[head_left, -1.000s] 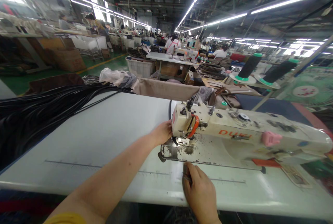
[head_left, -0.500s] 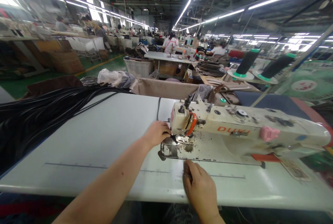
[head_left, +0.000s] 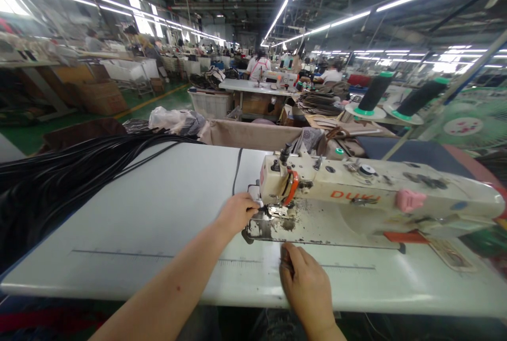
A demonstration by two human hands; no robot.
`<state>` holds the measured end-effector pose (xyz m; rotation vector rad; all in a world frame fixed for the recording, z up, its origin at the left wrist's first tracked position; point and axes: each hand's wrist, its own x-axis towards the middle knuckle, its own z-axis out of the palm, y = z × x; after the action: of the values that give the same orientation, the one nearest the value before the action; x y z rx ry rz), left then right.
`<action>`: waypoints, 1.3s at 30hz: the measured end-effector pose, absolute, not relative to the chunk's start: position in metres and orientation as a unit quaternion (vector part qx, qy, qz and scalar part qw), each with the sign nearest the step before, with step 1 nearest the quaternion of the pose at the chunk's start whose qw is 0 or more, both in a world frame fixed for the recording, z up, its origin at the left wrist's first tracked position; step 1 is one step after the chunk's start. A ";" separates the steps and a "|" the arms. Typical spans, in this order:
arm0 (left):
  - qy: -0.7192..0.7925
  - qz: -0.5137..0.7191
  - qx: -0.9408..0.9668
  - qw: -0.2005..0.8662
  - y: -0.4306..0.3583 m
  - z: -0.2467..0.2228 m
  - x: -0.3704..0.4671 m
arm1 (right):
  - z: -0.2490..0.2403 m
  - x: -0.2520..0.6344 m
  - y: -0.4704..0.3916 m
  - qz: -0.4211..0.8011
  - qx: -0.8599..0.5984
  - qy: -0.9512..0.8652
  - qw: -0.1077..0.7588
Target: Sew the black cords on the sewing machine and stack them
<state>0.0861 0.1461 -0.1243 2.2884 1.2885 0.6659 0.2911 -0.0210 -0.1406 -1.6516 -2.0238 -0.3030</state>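
Observation:
A white sewing machine (head_left: 356,193) with an orange guard stands on the pale table (head_left: 138,214). My left hand (head_left: 236,214) is at the left of its needle area, thumb and fingers pinched on a small dark piece by the presser foot. A thin dark strip (head_left: 237,172) runs over the table behind that hand; whether it joins the pinched piece is hidden. My right hand (head_left: 307,283) is closed at the table's front part, below the machine bed, with something dark at its fingers that I cannot make out.
Long black strips (head_left: 79,172) lie heaped at the left. Two black thread cones (head_left: 374,93) and a green fan (head_left: 467,124) stand at the right. Behind the table is a beige fabric-lined bin (head_left: 253,134). A person (head_left: 259,66) sits farther back.
My left hand has moved slightly down and left beside the needle area. The thin dark strip behind it has shifted left at its near end. My right hand has barely moved.

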 end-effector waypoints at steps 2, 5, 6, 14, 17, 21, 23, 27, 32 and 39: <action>0.471 0.233 0.822 0.220 0.138 -0.123 0.087 | -0.141 0.291 -0.021 -0.112 -0.608 -0.744 0.255; 0.489 0.230 0.807 0.238 0.119 -0.125 0.092 | -0.141 0.290 -0.021 -0.109 -0.609 -0.741 0.259; 0.495 0.233 0.800 0.246 0.112 -0.126 0.094 | -0.141 0.290 -0.021 -0.105 -0.611 -0.740 0.261; 0.518 0.191 0.787 0.273 0.095 -0.118 0.107 | -0.144 0.289 -0.021 -0.082 -0.619 -0.734 0.268; 0.525 0.174 0.783 0.285 0.093 -0.111 0.111 | -0.145 0.289 -0.021 -0.081 -0.618 -0.732 0.274; 0.539 0.150 0.767 0.313 0.085 -0.105 0.118 | -0.144 0.288 -0.021 -0.078 -0.615 -0.734 0.276; 0.541 0.134 0.763 0.329 0.081 -0.101 0.122 | -0.143 0.288 -0.022 -0.074 -0.620 -0.732 0.273; 0.541 0.109 0.769 0.324 0.077 -0.095 0.127 | -0.147 0.289 -0.023 -0.061 -0.627 -0.730 0.263; 0.521 0.050 0.804 0.283 0.072 -0.085 0.121 | -0.153 0.287 -0.022 -0.080 -0.623 -0.717 0.302; 0.493 0.013 0.835 0.244 0.052 -0.080 0.115 | -0.145 0.290 -0.023 -0.039 -0.608 -0.722 0.329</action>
<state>0.1151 0.0521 -0.0803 2.2797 1.3462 0.0359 0.2903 -0.0227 -0.1446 -1.5905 -1.8893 -0.1025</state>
